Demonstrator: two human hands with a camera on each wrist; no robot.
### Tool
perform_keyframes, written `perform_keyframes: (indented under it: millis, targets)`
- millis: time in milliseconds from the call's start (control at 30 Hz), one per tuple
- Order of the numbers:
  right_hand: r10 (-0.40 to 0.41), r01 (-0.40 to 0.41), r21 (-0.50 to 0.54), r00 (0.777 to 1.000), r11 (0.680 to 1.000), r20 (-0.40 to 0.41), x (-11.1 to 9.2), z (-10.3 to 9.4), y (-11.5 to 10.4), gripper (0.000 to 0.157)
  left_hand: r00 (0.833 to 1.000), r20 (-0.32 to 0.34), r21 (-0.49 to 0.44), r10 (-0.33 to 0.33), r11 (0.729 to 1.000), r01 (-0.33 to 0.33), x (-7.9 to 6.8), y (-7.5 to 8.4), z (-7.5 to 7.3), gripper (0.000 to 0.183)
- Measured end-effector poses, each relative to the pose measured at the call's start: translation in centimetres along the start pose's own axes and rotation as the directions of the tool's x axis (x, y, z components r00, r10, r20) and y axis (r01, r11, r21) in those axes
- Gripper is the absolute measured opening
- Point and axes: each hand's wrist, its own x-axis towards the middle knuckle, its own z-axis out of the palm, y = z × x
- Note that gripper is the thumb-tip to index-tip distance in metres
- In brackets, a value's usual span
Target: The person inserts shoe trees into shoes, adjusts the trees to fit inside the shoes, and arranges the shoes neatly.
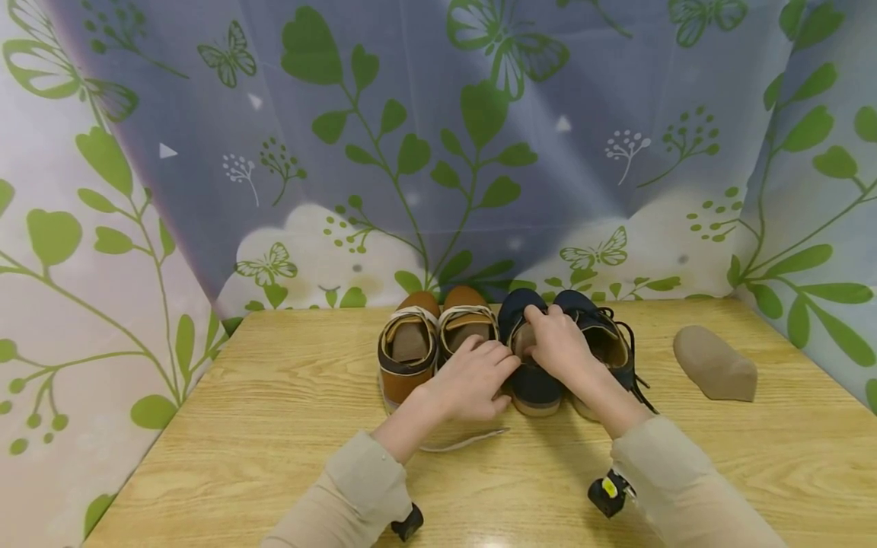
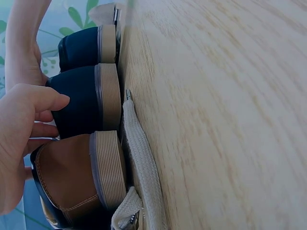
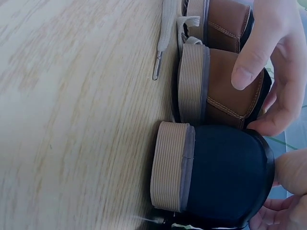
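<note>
In the head view, a pair of brown shoes (image 1: 407, 380) with pale laces stands beside a pair of navy shoes (image 1: 537, 388), heels toward me. My left hand (image 1: 476, 378) is over the heels of the right brown shoe and left navy shoe. Its thumb stays apart from the other fingers, and a fingertip touches the navy collar (image 3: 265, 143). My right hand (image 1: 560, 342) reaches into the opening of the left navy shoe; its fingertips are partly hidden there, so their hold is unclear.
A beige shoe insert (image 1: 715, 365) lies on the wooden table (image 1: 274, 426) at the right. A loose pale lace (image 1: 466, 441) trails behind the brown shoes. Dark laces (image 1: 637, 380) hang beside the right navy shoe. Patterned cloth (image 1: 425, 152) stands behind.
</note>
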Motion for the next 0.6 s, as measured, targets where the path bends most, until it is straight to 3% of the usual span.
perform_keyframes:
  millis: [400, 600]
  targets:
    - [-0.096, 0.089, -0.136, 0.994, 0.987, -0.045, -0.09, 0.11, -0.22, 0.026, 1.000, 0.003, -0.002, 0.002, 1.000, -0.002, 0.06, -0.01, -0.03, 0.046]
    - [-0.034, 0.031, -0.147, 0.999, 0.989, -0.024, -0.05, -0.13, -0.25, 0.028, 1.000, 0.017, 0.007, -0.001, 1.000, 0.001, 0.13, -0.02, 0.10, 0.047]
